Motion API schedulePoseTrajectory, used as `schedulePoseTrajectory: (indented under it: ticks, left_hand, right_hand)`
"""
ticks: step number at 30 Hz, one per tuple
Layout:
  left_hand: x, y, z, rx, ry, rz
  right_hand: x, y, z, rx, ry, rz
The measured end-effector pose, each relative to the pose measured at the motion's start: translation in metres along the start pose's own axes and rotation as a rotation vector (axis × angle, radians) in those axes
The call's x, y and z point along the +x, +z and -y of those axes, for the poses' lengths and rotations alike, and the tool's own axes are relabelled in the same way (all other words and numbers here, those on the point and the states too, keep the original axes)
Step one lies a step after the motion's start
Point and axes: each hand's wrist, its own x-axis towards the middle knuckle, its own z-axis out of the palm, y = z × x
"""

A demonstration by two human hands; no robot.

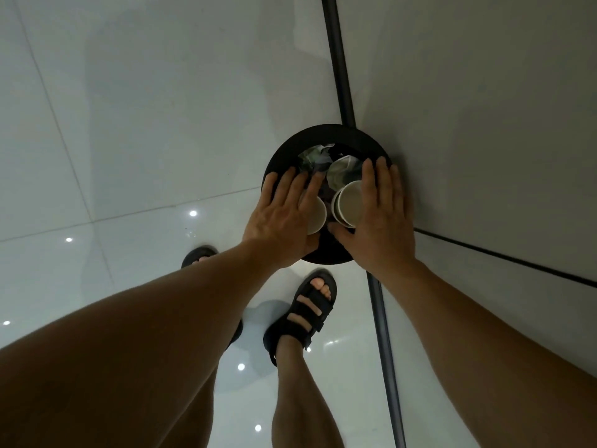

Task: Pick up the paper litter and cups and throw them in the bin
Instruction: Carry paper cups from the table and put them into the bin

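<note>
The black bin (pixel 323 132) stood on the tiled floor (pixel 129 130), right against the grey wall (pixel 484 92) where a dark vertical strip (pixel 339 59) met it. It already looked nearly full. Crumpled paper litter (pixel 311 156) filled the side farthest from the person, and paper cups lay on their sides on the near side.

Both hands were over the opening. The left hand (pixel 284 215) lay palm down with its fingers (pixel 297 185) straight and slightly spread, covering most of one cup (pixel 318 216). The right hand (pixel 384 218) was also flat, its fingers held close together over the rim beside the wall. Its thumb reached toward the nested cups (pixel 350 205), but whether it touched them could not be told. Neither hand curled round anything.

The step in hand seemed to be settling the cups into the bin, or letting them go. To do that well, the person would likely keep the palms flat and press down gently and evenly. That way the cups would sink among the paper rather than spring back or roll over the rim.

Pressing straight down would keep the bin from sliding along the wall. The hands would best lift away slowly, so nothing clung to them and spilled near the sandal (pixel 307 312).

No litter showed on the floor in this view, though the arms hid part of it.
</note>
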Motion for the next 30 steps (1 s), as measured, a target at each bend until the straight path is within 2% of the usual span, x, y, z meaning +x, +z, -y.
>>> schedulePoseTrajectory:
  ticks: [7, 11, 19, 22, 30]
  left_hand:
    - [-0.003, -0.017, 0.002, -0.049, -0.004, 0.013]
    - [-0.018, -0.06, 0.011, -0.092, -0.114, 0.012]
    - [-0.086, -0.202, 0.032, -0.107, -0.35, 0.023]
    - [-0.125, -0.263, 0.04, -0.13, -0.397, -0.029]
    - [-0.257, -0.4, 0.048, -0.16, -0.604, -0.156]
  right_hand:
    - [-0.006, 0.0, -0.006, -0.034, 0.038, 0.141]
    - [-0.015, -0.03, 0.009, 0.024, 0.037, 0.153]
    - [-0.046, -0.16, 0.081, 0.023, -0.063, 0.148]
    - [-0.06, -0.218, 0.123, 0.058, -0.115, 0.164]
    - [-0.116, -0.343, 0.232, -0.053, -0.32, 0.159]
